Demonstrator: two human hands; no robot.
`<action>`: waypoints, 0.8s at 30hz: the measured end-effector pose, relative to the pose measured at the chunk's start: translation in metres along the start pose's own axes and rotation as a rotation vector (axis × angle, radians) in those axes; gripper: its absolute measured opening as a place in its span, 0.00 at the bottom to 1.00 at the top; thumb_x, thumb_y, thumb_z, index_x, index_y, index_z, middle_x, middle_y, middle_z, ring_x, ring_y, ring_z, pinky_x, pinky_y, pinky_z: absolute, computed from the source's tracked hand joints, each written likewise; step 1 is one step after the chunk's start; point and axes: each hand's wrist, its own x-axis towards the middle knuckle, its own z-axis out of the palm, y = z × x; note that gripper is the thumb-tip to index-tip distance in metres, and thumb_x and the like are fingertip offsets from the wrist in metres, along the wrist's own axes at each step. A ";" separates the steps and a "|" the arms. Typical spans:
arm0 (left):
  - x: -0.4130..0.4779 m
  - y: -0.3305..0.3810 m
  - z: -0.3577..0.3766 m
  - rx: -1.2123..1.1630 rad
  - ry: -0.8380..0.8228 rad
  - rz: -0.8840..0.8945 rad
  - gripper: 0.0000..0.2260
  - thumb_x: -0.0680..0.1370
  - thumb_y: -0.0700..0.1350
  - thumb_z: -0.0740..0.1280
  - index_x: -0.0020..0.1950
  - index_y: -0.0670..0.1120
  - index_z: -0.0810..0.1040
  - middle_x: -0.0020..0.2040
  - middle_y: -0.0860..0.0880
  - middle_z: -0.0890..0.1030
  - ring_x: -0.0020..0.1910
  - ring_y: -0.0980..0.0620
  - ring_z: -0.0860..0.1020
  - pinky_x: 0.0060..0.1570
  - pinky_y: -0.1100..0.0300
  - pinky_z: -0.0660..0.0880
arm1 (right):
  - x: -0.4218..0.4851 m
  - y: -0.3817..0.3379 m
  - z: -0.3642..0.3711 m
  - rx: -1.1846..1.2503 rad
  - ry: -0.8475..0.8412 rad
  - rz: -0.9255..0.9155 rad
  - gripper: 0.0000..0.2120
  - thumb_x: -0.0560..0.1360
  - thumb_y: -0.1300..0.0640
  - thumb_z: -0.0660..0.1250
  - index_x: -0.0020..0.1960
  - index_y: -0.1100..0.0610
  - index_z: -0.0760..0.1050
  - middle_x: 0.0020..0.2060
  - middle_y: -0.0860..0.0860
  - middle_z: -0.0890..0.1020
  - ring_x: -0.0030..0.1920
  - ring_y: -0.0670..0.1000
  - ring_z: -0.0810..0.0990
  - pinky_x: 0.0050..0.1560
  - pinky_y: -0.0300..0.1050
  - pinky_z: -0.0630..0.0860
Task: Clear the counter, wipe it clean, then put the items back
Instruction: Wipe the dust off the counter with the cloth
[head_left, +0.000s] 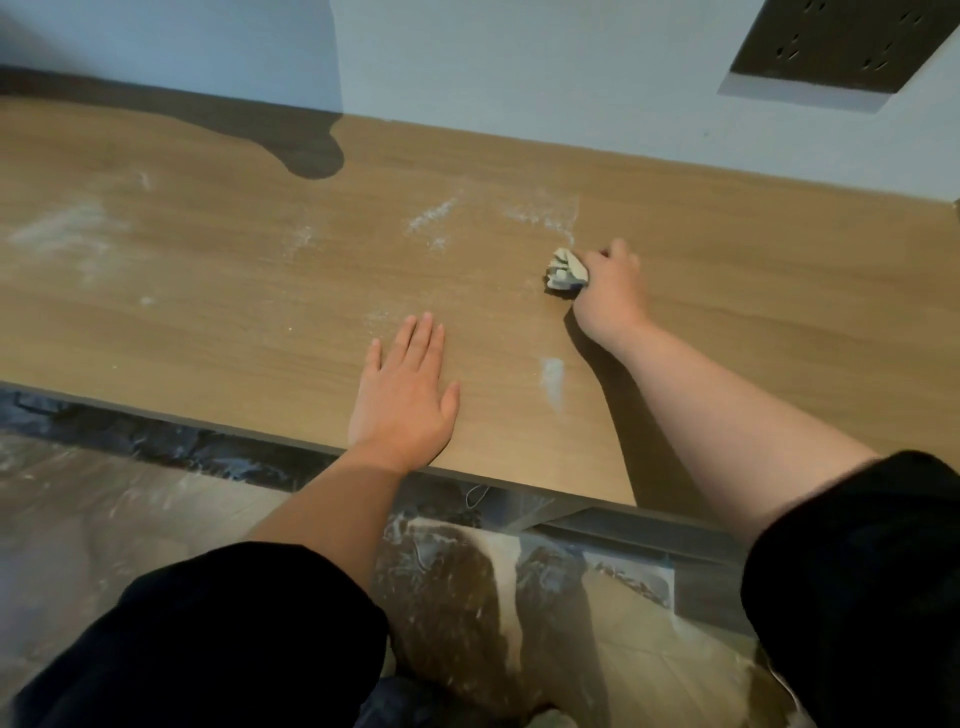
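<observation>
Listing one wood-grain tabletop (208, 312), running left to right along a pale wall (519, 67), front edge dark.

Hands, two. The left hand (402, 400) lies palm-down on the tabletop near the front edge, fingers straight and close together, thumb spread. Its grip is apart and holds nothing. The right hand (612, 288) sits further back and to the right, knuckles up, its grip clamped on the crumpled cloth (566, 271).

Crumpled cloth, one. Pale greenish-white with darker folds, bunched into a wad. It protrudes from the left side of the right hand and touches the tabletop, well apart from the left hand.

White dust smears (431, 213), some eight patches, the fainter ones hard to separate. One broad patch lies at far left and a few streaks across the middle. One patch is just behind the cloth, one short stripe lies between the two forearms, and a faint one is by the left fingertips.

Sleeves, two, black: left sleeve (208, 634) and right sleeve (857, 571), both ending above bare forearms.

Shadow (306, 150), one, dark, falling across the back left of the tabletop.

Dark panel (831, 41), one, set on the wall at upper right, pierced with small holes.

Floor (104, 519), below the front edge, under clear plastic sheeting (467, 561) streaked with white.
</observation>
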 end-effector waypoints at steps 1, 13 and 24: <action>0.000 0.000 0.000 -0.005 -0.002 0.000 0.28 0.82 0.55 0.46 0.80 0.45 0.43 0.80 0.48 0.42 0.78 0.51 0.40 0.76 0.48 0.41 | 0.004 -0.005 0.002 0.000 -0.023 -0.053 0.24 0.74 0.69 0.57 0.67 0.56 0.72 0.60 0.58 0.69 0.61 0.61 0.67 0.62 0.54 0.68; 0.002 0.000 -0.002 -0.003 -0.018 0.003 0.29 0.82 0.56 0.45 0.80 0.46 0.41 0.80 0.48 0.40 0.78 0.51 0.39 0.77 0.47 0.43 | -0.064 -0.004 0.001 0.196 -0.314 -0.444 0.12 0.77 0.65 0.61 0.53 0.56 0.82 0.47 0.48 0.72 0.52 0.50 0.69 0.53 0.45 0.67; 0.002 -0.001 0.001 0.001 0.000 0.004 0.30 0.81 0.58 0.43 0.80 0.46 0.43 0.80 0.48 0.42 0.78 0.52 0.40 0.77 0.48 0.43 | -0.046 0.005 -0.002 0.043 -0.085 -0.327 0.21 0.78 0.60 0.61 0.71 0.51 0.70 0.49 0.48 0.67 0.51 0.48 0.67 0.52 0.41 0.64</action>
